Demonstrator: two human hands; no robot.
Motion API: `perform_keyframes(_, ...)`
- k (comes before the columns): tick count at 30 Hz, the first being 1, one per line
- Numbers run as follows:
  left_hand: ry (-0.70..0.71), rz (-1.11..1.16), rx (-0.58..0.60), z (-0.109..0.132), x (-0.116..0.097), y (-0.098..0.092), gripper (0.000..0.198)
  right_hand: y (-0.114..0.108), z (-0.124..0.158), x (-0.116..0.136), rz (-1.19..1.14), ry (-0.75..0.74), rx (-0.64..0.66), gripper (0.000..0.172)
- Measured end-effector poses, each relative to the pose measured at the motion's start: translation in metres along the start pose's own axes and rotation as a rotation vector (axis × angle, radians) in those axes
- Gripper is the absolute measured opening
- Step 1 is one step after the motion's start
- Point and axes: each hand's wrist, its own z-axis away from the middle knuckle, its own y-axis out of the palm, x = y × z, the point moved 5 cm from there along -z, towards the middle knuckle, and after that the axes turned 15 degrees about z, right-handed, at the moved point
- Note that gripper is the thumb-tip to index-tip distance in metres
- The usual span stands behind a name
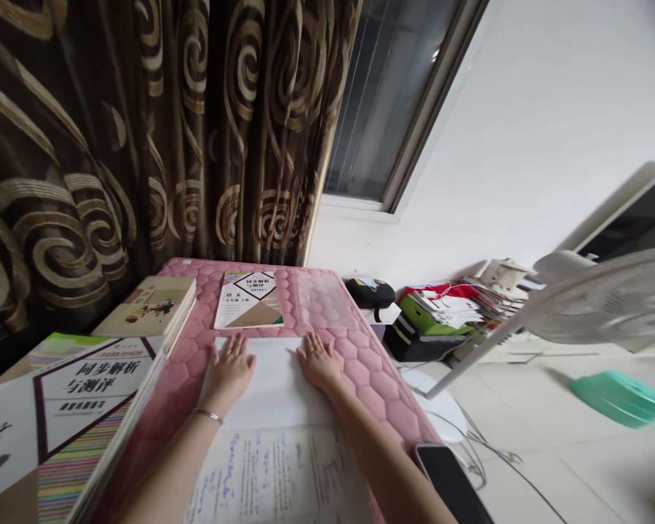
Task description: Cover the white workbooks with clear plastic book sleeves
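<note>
**A:** What are you doing with your hands there?

**B:** You have your left hand (230, 371) and your right hand (319, 362) spread wide and palms-down on the blank white sheet (267, 382). Neither one is gripping anything. That flat pressure looks meant to keep the thin paper from shifting.

**A:** What's under the sheet?

**B:** A pink quilted table cover (374, 382), padded and stitched in hexagons. Its soft, puffy surface may be why you use whole palms rather than fingertips. A thin metal bracelet (207, 415) circles your left wrist.

**A:** And around the white sheet?

**B:** Just beyond it lies a slim workbook (248, 300), with a clear plastic sheet (324, 300) beside it. To its left, you've got a cream book (147, 306) and a thick stack of glossy workbooks (60, 422), probably set there to leave the middle free.

**A:** Anything nearer you?

**B:** Right below it, toward you, is a page of blue handwriting (273, 473). I can't tell whether it's a separate page or joined to the white sheet. To the right of the white sheet, a black phone (450, 484) sits at the cover's edge, just beyond your right forearm.
</note>
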Motion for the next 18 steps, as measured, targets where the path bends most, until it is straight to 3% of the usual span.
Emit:
perform_keyframes(3, -0.165, -0.069, -0.058, 0.002, 0.025, -0.009, 0.056, 0.000, 0.002, -0.010, 0.016, 0.028, 0.003, 0.065)
perform_keyframes(5, -0.253, -0.116, -0.099, 0.002, 0.025, -0.015, 0.056, 0.001, 0.002, -0.008, 0.020, 0.032, -0.001, 0.066)
perform_keyframes(7, -0.212, -0.119, -0.095, -0.002, 0.003, -0.015, 0.055, 0.002, 0.001, -0.006, 0.025, 0.030, -0.007, 0.066)
perform_keyframes(11, 0.108, 0.087, 0.058, -0.011, -0.073, 0.007, 0.057, 0.005, -0.001, -0.006, 0.038, 0.025, -0.016, 0.066)
perform_keyframes(13, 0.185, 0.123, 0.121, -0.011, -0.091, 0.021, 0.056, 0.007, -0.001, -0.007, 0.047, 0.023, -0.017, 0.066)
perform_keyframes(15, 0.200, 0.121, 0.134, -0.009, -0.086, 0.029, 0.055, 0.008, -0.002, -0.008, 0.058, 0.022, -0.011, 0.066)
perform_keyframes(18, 0.134, 0.096, 0.086, -0.006, -0.053, 0.025, 0.056, 0.007, -0.001, -0.010, 0.072, 0.016, 0.008, 0.065)
